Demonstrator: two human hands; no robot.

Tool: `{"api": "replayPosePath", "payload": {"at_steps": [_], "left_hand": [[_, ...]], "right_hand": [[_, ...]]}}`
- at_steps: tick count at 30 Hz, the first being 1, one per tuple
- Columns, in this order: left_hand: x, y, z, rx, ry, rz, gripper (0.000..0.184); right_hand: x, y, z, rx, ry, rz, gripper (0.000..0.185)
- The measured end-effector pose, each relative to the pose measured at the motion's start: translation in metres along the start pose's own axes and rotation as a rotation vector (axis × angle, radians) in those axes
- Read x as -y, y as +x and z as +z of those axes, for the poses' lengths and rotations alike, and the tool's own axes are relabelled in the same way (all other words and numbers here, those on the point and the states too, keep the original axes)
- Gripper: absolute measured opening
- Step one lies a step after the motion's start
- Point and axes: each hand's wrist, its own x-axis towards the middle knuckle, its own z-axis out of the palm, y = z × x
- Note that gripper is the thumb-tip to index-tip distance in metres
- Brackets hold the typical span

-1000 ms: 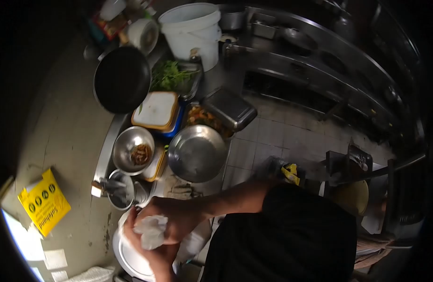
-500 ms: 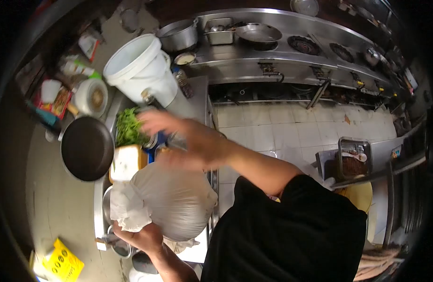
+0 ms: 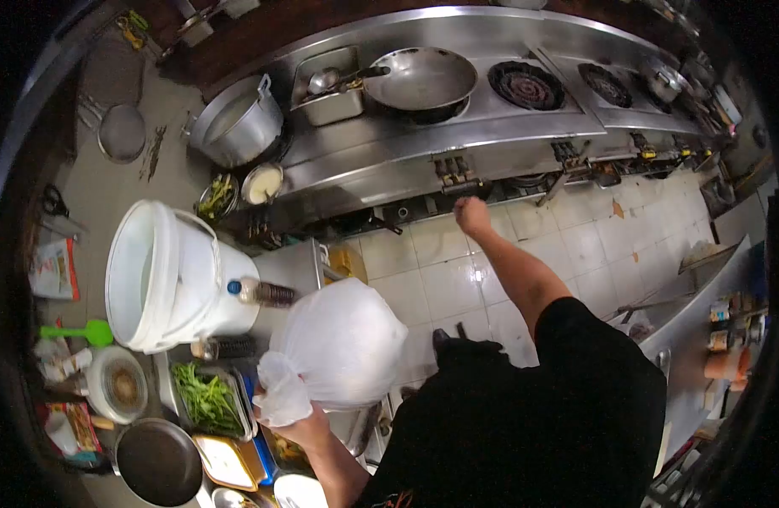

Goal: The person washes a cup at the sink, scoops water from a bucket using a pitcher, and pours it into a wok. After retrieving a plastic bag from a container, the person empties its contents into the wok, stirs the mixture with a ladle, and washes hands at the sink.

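My left hand (image 3: 303, 426) grips the bunched neck of a full, rounded white plastic bag (image 3: 347, 339), which hangs beside the counter edge. What fills the bag cannot be seen through the plastic. Out over the floor, my right hand (image 3: 472, 218) is closed in a fist and overlaps the front of the stove in view, near a dark cylindrical part. Whether it touches that part, or holds anything, I cannot tell. Just left of the bag are a tray of green leaves (image 3: 207, 398) and a dark-topped bottle (image 3: 224, 348).
A large white bucket (image 3: 211, 279) stands on the counter beside a clear bottle (image 3: 262, 293). Along the stove are a big pot (image 3: 237, 123), a wok (image 3: 423, 78) and a burner (image 3: 526, 85). A frying pan (image 3: 158, 461) lies lower left. Tiled floor (image 3: 542, 254) runs between.
The bag has been raised and carried up and to the right in my left hand. My right hand has left the bag, reached toward the stove side and closed. The view has shifted.
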Motion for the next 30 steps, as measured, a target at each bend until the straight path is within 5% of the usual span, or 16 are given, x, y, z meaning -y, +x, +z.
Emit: {"api": "replayPosePath", "payload": {"at_steps": [3,7,9,13,15,17,18,19,21,23,24,29,30], "left_hand": [[-0.003,0.015,0.04,0.011,0.07,-0.017,0.052],[-0.023,0.045,0.093,0.064,-0.13,-0.159,0.031],[-0.026,0.063,0.113,0.243,-0.019,-0.022,0.021],[-0.028,0.081,0.174,0.334,-0.029,-0.043,0.013],[-0.001,0.094,0.206,0.425,-0.061,-0.051,0.014],[0.016,0.101,0.245,0.481,-0.261,-0.1,0.017],[0.015,0.118,0.266,0.64,-0.097,0.104,0.026],[0.018,0.118,0.287,0.514,0.21,0.367,0.038],[0.01,0.131,0.343,0.548,-0.093,0.253,0.038],[-0.048,0.166,0.395,0.887,-0.404,0.102,0.013],[-0.065,0.177,0.416,0.962,-0.457,0.085,0.015],[-0.113,0.204,0.518,0.608,-0.446,0.362,0.031],[-0.126,0.21,0.54,0.554,-0.471,0.396,0.029]], "right_hand": [[-0.001,0.07,0.004,-0.008,-0.202,-0.019,0.018],[0.001,0.117,0.017,0.367,-0.596,-0.217,0.027],[0.002,0.127,0.024,0.301,-0.59,-0.281,0.026],[0.003,0.136,0.029,0.565,-0.448,-0.133,0.024],[-0.003,0.146,0.016,0.504,-0.191,0.022,0.024],[-0.019,0.144,-0.002,0.315,-0.314,0.0,0.023],[-0.03,0.148,-0.012,0.216,-0.38,-0.015,0.023],[-0.046,0.151,-0.008,0.239,-0.351,-0.017,0.02],[-0.068,0.139,0.017,0.306,-0.271,-0.007,0.014],[-0.073,0.145,0.02,0.383,-0.297,0.03,0.016],[-0.072,0.147,0.017,0.433,-0.316,0.032,0.02],[-0.075,0.167,0.008,0.645,-0.075,0.076,0.038],[-0.02,0.194,-0.064,0.539,0.391,0.343,0.053]]}}
